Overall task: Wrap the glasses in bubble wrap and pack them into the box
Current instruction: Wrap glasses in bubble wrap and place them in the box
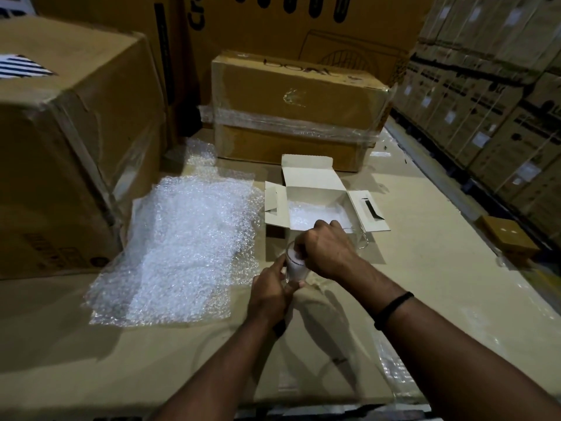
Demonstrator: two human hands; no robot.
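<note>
Over at centre-left, bubble wrap (182, 247) is lying flat on cardboard (136, 360). At centre, the left hand (270, 294) is gripping a glass (294, 268) around its base. The right hand (326, 250) is curling its fingers over the rim, with white wrap filling the inside. Just above, the box (315, 192) is sitting open.

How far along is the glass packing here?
Done: the white box stands open, bubble wrap lining its bottom. In hand: the left hand grips a glass with white padding inside, while the right hand curls over its mouth. Left: wrapping its outside and the bare handled glass with the bubble wrap sheets; no glass visibly boxed.
</note>
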